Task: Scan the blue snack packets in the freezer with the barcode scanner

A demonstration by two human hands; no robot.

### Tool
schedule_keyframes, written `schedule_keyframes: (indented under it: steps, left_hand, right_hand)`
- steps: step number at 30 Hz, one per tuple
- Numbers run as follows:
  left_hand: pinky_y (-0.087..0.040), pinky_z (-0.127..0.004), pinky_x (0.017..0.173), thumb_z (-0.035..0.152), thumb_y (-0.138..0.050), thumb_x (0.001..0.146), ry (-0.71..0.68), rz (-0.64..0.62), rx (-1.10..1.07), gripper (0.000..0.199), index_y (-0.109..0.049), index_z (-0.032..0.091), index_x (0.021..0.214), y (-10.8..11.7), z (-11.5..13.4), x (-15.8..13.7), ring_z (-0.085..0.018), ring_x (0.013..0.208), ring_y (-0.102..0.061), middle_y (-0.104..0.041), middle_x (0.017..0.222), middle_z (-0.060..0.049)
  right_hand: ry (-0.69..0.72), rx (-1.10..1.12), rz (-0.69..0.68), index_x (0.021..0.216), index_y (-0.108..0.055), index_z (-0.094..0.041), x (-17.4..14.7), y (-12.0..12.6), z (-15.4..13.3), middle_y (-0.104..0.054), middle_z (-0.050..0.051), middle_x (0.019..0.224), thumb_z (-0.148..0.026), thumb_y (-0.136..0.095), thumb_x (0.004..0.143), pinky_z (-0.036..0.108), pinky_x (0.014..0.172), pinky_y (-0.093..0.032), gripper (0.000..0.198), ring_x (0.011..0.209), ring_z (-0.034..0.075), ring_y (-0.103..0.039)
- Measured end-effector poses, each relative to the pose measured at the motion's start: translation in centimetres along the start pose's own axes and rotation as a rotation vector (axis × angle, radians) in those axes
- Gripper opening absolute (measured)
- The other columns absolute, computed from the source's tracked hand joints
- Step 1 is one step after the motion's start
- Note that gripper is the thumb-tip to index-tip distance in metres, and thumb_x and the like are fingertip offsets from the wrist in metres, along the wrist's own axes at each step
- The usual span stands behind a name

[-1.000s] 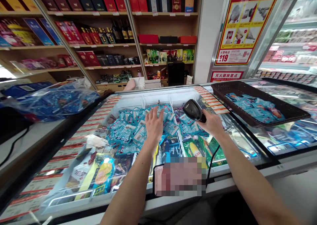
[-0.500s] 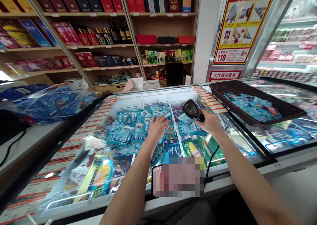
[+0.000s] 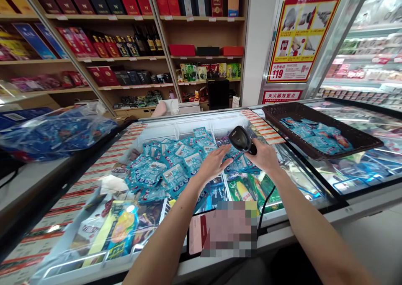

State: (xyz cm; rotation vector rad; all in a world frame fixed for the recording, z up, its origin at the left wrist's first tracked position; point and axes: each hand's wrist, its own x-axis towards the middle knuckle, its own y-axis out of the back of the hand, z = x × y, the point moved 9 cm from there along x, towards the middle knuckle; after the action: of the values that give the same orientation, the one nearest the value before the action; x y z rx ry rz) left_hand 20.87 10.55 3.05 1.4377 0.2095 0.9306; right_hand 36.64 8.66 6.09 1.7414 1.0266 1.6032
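My right hand (image 3: 265, 156) grips a black handheld barcode scanner (image 3: 240, 139) by its handle, its head tilted toward the left. Close beside the scanner head is my left hand (image 3: 213, 165), fingers stretched forward and thumb apart, with no item visible in it. Below and left of it lies a loose pile of small blue packets (image 3: 176, 172), many with white barcode labels facing up. More blue packets (image 3: 240, 161) sit under the scanner, past a white wire divider (image 3: 225, 184). A cable (image 3: 265, 205) runs down from near my right hand.
A phone (image 3: 196, 234), partly pixelated, rests on the freezer's front edge. Right, a brown basket (image 3: 354, 145) holds blue packets. Left is a plastic bag of blue packages (image 3: 63, 132). Yellow and green packs (image 3: 121, 228) lie front-left. Shelves (image 3: 207, 19) with boxes stand behind.
My left hand has moved right, from over the blue packets to beside the scanner, its thumb now spread. My right hand still holds the scanner. The view has shifted slightly.
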Motion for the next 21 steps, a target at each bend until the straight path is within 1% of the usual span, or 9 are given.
schedule_keyframes:
  steps: [2,4,8,11,14,15,17,19,21]
  left_hand:
    - [-0.035,-0.036,0.1,0.052,-0.03,0.089,0.007,-0.027,0.012,0.058,-0.025,0.024,0.141,-0.8,0.2,0.1,-0.021,0.124,-0.042,-0.045,0.137,-0.008]
    - [-0.036,-0.037,0.097,0.055,-0.032,0.087,0.017,-0.03,0.058,0.061,-0.029,0.024,0.139,-1.2,0.3,0.1,-0.023,0.118,-0.047,-0.049,0.132,-0.009]
    - [-0.04,-0.038,0.088,0.059,-0.037,0.084,0.068,0.022,0.186,0.061,-0.04,0.023,0.132,-0.5,-0.2,-0.1,-0.025,0.104,-0.054,-0.057,0.115,-0.01]
    - [-0.042,-0.036,0.08,0.056,-0.035,0.086,0.073,0.013,0.246,0.05,-0.054,0.021,0.117,-0.2,-0.6,-0.3,-0.024,0.095,-0.056,-0.059,0.106,-0.01]
    - [-0.042,-0.032,0.074,0.045,-0.029,0.091,0.052,-0.018,0.255,0.043,-0.059,0.02,0.108,-0.1,-1.0,-0.5,-0.02,0.086,-0.058,-0.061,0.099,-0.009]
    - [-0.042,-0.031,0.072,0.042,-0.027,0.092,0.054,-0.007,0.257,0.041,-0.059,0.02,0.108,0.2,-1.1,-0.7,-0.019,0.086,-0.058,-0.061,0.099,-0.008]
    - [-0.042,-0.031,0.072,0.037,-0.026,0.093,0.064,0.058,0.27,0.039,-0.059,0.022,0.105,1.2,-1.5,-1.0,-0.019,0.093,-0.056,-0.059,0.104,-0.008]
    - [-0.042,-0.031,0.074,0.036,-0.029,0.093,0.088,0.148,0.297,0.036,-0.061,0.022,0.1,2.4,-1.8,-1.3,-0.021,0.099,-0.052,-0.057,0.109,-0.008]
    - [-0.042,-0.032,0.074,0.038,-0.033,0.091,0.144,0.221,0.315,0.035,-0.063,0.022,0.094,3.5,-2.4,-1.7,-0.022,0.098,-0.051,-0.055,0.108,-0.009]
  right_hand:
    - [0.008,0.007,0.001,0.105,-0.056,-0.021,0.0,0.0,0.0,-0.069,0.005,0.076,-0.05,-0.049,0.078,0.028,0.058,-0.033,0.04,0.069,0.023,-0.063]
    - [0.01,0.01,-0.003,0.105,-0.056,-0.021,0.0,0.0,-0.1,-0.069,0.006,0.076,-0.05,-0.049,0.078,0.028,0.058,-0.033,0.04,0.069,0.023,-0.063]
    - [0.004,-0.007,-0.002,0.104,-0.057,-0.021,-0.1,0.1,-0.2,-0.068,0.005,0.073,-0.048,-0.051,0.077,0.028,0.056,-0.032,0.038,0.067,0.023,-0.062]
    - [0.01,-0.01,0.01,0.104,-0.057,-0.022,-0.1,0.3,-0.3,-0.067,0.004,0.071,-0.047,-0.051,0.077,0.028,0.055,-0.03,0.037,0.065,0.023,-0.062]
    - [0.011,-0.004,0.025,0.103,-0.057,-0.023,-0.1,0.4,-0.3,-0.067,0.003,0.07,-0.047,-0.051,0.077,0.028,0.054,-0.029,0.036,0.065,0.023,-0.062]
    - [0.009,-0.001,0.027,0.103,-0.057,-0.022,0.0,0.4,-0.3,-0.067,0.003,0.07,-0.047,-0.052,0.077,0.028,0.054,-0.029,0.036,0.065,0.023,-0.062]
    - [0.004,0.0,0.023,0.103,-0.058,-0.022,0.0,0.3,-0.2,-0.067,0.004,0.071,-0.047,-0.052,0.076,0.028,0.054,-0.029,0.037,0.066,0.023,-0.062]
    - [0.001,-0.003,0.018,0.103,-0.058,-0.021,0.0,0.2,-0.1,-0.067,0.004,0.071,-0.047,-0.053,0.076,0.028,0.054,-0.03,0.039,0.067,0.023,-0.062]
    - [0.004,-0.005,0.018,0.104,-0.057,-0.021,-0.1,0.2,-0.1,-0.068,0.005,0.072,-0.048,-0.052,0.076,0.028,0.055,-0.03,0.039,0.067,0.023,-0.062]
